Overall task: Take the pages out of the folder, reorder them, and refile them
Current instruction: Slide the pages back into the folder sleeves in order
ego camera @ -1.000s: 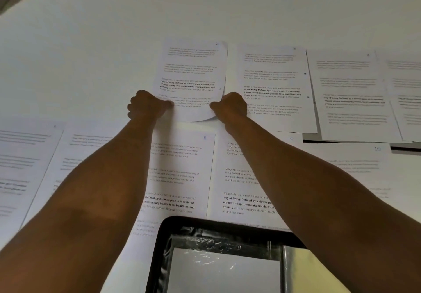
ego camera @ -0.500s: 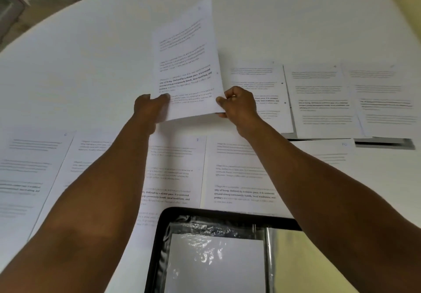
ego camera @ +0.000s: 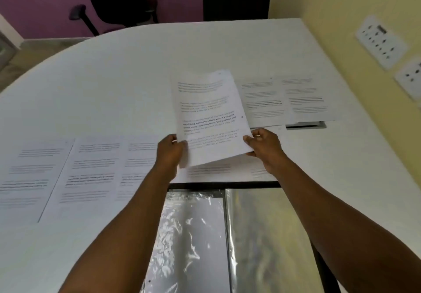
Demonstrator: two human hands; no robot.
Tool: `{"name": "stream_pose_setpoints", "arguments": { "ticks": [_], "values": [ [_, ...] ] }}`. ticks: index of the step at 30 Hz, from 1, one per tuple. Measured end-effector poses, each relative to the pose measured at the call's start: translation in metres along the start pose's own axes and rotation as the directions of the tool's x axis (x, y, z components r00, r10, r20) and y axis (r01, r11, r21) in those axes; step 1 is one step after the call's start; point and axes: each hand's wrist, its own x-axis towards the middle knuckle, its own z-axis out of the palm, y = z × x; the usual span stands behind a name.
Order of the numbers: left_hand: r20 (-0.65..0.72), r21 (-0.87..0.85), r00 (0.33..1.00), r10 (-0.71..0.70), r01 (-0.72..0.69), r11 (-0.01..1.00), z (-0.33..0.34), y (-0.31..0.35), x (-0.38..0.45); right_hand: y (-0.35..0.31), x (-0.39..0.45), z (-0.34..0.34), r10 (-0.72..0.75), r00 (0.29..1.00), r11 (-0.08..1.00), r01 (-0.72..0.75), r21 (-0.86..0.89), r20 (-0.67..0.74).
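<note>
Grip first: left hand (ego camera: pixel 169 150) pinching the bottom-left corner of the page (ego camera: pixel 210 119), right hand (ego camera: pixel 262 143) pinching the bottom-right corner, thumbs on the printed face. Held up off the table (ego camera: pixel 136 64), tilted, top edge leaning away, lower edge bowing a little between the two pinches. Light stuff, by the look, and floppy: likely to sag or curl if held by one corner, so both lower corners or the side edges seem the safest hold. Thin, easy to crease or tear under a hard squeeze. Smooth too, apt to slide off other sheets. Beneath, a row of pages (ego camera: pixel 91 169) laid flat; two more (ego camera: pixel 287 99) beyond to the right. Nearest the body, open folder (ego camera: pixel 227 235) with shiny plastic sleeves, crinkled, probably clingy at the mouth.
</note>
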Motion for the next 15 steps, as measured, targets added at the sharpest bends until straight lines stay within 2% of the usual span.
{"name": "stream_pose_setpoints", "arguments": {
  "ticks": [3, 8, 12, 15],
  "values": [
    [0.04, 0.04, 0.999, -0.019, 0.018, 0.999, 0.017, -0.021, -0.042, 0.026, -0.031, -0.035, 0.061, 0.998, 0.998, -0.061, -0.021, -0.033],
    [0.108, 0.1, 0.992, -0.058, 0.047, 0.994, 0.04, -0.048, -0.099, 0.063, -0.071, -0.086, 0.132, 0.99, 0.991, -0.131, -0.006, 0.043],
    [0.195, 0.17, 0.978, -0.073, 0.04, 0.985, 0.057, -0.063, -0.134, 0.089, -0.086, -0.122, 0.183, 0.979, 0.97, -0.194, 0.145, 0.086],
    [0.276, 0.224, 0.955, -0.111, 0.048, 0.973, 0.068, -0.078, -0.154, 0.101, -0.093, -0.143, 0.178, 0.981, 0.966, -0.189, 0.176, 0.075]
  ]
}}
